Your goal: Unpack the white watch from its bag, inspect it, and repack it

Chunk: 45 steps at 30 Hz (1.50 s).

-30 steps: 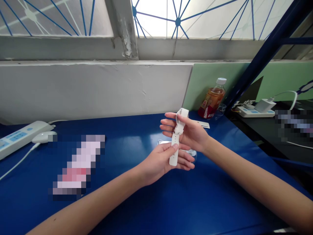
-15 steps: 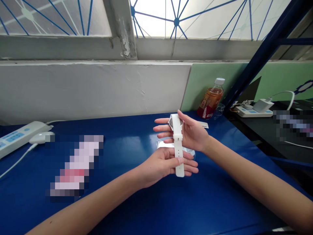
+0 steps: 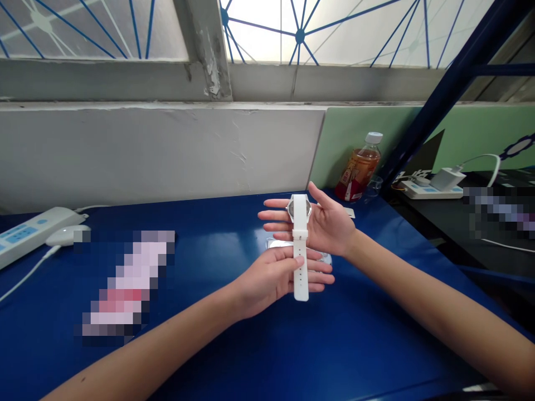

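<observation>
A white wristwatch [image 3: 300,245] is held lengthwise above the table, its underside towards me and its strap hanging straight. My left hand [image 3: 278,273] grips the lower, holed part of the strap between the thumb on top and the fingers stretched out behind. Behind the round metal watch case lies my right hand [image 3: 321,223], palm towards me, fingers flat and spread, thumb raised clear of the watch. Whether the right fingers touch the case from behind I cannot tell. Beyond the hands, a clear plastic package [image 3: 326,259] with something white lies on the table, mostly hidden.
On the blue table [image 3: 200,356] a blurred-out phone-like object [image 3: 129,278] and a white power strip [image 3: 33,234] lie at left. A bottle of amber drink [image 3: 359,167] stands by the green panel. Another power strip [image 3: 432,189] sits on the dark table at right.
My right thumb has lifted away from the watch case, and the palm has opened wider. The left thumb sits slightly higher, still on the strap. The view has shifted a little.
</observation>
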Each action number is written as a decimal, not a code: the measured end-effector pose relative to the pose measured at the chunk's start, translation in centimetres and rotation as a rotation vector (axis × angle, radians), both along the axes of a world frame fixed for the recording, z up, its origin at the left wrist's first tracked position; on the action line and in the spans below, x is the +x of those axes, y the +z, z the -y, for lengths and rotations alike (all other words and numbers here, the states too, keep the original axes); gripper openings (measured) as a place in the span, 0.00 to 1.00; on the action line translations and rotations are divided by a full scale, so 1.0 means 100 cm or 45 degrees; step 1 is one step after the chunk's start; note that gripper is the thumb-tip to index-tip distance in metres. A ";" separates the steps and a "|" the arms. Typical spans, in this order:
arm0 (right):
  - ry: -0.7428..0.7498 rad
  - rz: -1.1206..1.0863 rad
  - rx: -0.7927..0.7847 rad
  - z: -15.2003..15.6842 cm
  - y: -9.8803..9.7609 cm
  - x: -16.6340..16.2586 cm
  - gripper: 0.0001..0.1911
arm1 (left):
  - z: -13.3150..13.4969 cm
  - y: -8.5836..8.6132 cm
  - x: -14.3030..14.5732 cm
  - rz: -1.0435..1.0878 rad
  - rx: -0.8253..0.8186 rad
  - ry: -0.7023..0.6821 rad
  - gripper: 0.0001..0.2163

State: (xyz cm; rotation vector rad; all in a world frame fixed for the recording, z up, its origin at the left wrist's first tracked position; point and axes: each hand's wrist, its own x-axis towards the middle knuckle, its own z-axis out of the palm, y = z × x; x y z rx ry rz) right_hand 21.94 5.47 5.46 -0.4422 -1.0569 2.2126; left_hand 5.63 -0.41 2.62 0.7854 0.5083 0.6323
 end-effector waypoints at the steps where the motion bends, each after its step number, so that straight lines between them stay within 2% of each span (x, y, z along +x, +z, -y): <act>1: -0.005 0.004 0.004 0.000 0.000 0.000 0.40 | 0.000 0.000 0.000 0.007 -0.004 0.009 0.10; 6: -0.045 0.019 -0.025 0.001 0.002 0.000 0.35 | -0.003 0.000 -0.001 0.027 0.015 0.018 0.10; 11: -0.116 -0.061 -0.151 -0.001 -0.001 0.001 0.31 | -0.004 0.002 -0.003 0.025 0.026 0.015 0.12; 13: -0.242 -0.133 -0.208 -0.006 -0.002 0.003 0.28 | -0.004 0.003 -0.004 0.036 -0.014 0.013 0.17; 16: -0.562 -0.304 -0.195 -0.017 -0.003 0.008 0.21 | -0.004 0.005 -0.005 0.075 -0.073 0.016 0.25; 18: -0.711 -0.382 -0.144 -0.024 -0.005 0.012 0.18 | -0.003 0.006 -0.004 0.070 -0.060 0.055 0.25; 21: -0.794 -0.354 -0.081 -0.028 -0.010 0.013 0.15 | -0.002 0.005 -0.003 0.056 -0.027 0.131 0.25; 25: -0.730 -0.118 0.080 -0.022 -0.018 0.005 0.15 | -0.004 0.005 -0.003 0.052 0.046 0.232 0.20; 28: -0.636 0.081 0.251 -0.017 -0.021 0.000 0.18 | -0.007 0.007 -0.003 0.031 0.133 0.232 0.15; 32: -0.659 0.207 0.611 -0.012 -0.021 0.001 0.16 | -0.008 0.009 -0.003 -0.122 0.173 0.231 0.15; 34: -0.613 0.256 0.709 -0.009 -0.021 0.002 0.15 | -0.007 0.008 -0.003 -0.175 0.202 0.220 0.15; 37: -0.423 0.240 0.695 -0.003 -0.018 -0.001 0.17 | -0.004 0.006 -0.001 -0.197 0.250 0.226 0.13; 40: -0.241 0.135 0.578 0.004 -0.013 -0.007 0.20 | -0.001 0.005 0.000 -0.226 0.277 0.214 0.13; 45: -0.176 -0.008 0.312 0.012 0.000 -0.013 0.20 | 0.003 0.007 0.003 -0.215 0.260 0.112 0.20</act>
